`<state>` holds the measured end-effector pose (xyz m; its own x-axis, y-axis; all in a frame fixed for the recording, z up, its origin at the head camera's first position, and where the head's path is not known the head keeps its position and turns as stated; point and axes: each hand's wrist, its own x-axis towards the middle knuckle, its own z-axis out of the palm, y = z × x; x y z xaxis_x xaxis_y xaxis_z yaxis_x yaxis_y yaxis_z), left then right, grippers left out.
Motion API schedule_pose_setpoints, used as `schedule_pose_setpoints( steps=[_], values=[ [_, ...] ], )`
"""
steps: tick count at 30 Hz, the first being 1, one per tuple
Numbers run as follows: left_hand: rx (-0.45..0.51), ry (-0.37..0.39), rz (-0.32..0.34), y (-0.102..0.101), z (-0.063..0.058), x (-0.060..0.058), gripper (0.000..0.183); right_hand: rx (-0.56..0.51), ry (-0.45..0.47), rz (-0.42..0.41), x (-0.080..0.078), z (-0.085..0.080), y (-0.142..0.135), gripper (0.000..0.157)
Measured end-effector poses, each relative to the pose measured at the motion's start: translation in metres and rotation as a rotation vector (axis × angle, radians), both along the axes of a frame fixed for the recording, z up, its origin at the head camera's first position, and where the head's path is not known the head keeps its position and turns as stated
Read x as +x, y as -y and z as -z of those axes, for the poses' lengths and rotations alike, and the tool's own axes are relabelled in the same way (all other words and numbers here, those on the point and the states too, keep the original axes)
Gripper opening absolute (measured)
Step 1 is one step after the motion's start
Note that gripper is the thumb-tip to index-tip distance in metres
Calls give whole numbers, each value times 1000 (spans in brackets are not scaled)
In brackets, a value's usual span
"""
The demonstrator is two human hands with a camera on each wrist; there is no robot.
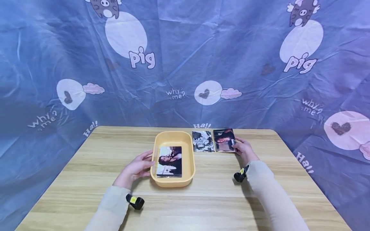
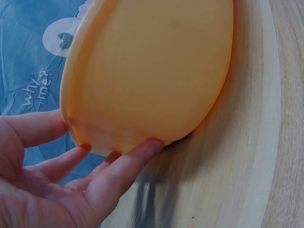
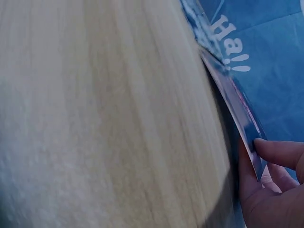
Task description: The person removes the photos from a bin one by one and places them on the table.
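A yellow plastic tray [image 1: 189, 141] with rounded corners stands on the table, and a photo print [image 1: 170, 162] of a dark-haired person lies inside it. At the tray's left side my left hand [image 1: 141, 166] holds the wall, its thumb at the rim and the other fingers along the outside. To the tray's right is a black-and-white photo [image 1: 203, 141]. Beside that one is a dark, reddish photo [image 1: 224, 140]. My right hand [image 1: 244, 149] pinches this dark photo's right edge; the right wrist view shows the thumb on top and fingers beneath, with the held edge [image 3: 251, 154] off the table.
The wooden table [image 1: 214, 199] ends just behind the photos. A blue printed curtain [image 1: 185, 64] hangs behind it and at both sides. A small black wrist camera is strapped to each sleeve.
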<state>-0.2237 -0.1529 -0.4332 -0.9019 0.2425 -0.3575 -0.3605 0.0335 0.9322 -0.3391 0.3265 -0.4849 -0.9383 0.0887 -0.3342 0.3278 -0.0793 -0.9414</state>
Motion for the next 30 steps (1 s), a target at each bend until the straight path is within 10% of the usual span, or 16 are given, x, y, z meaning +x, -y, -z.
schedule_pose_setpoints(
  steps=[10, 24, 30],
  values=[
    [2, 6, -7, -1, -1, 0, 69, 79, 4, 60, 29, -37, 29, 63],
    [0, 8, -6, -2, 1, 2, 69, 421, -38, -10, 34, -40, 42, 60],
    [7, 3, 1, -1, 0, 1, 69, 389, -37, -16, 38, -45, 41, 67]
  ],
)
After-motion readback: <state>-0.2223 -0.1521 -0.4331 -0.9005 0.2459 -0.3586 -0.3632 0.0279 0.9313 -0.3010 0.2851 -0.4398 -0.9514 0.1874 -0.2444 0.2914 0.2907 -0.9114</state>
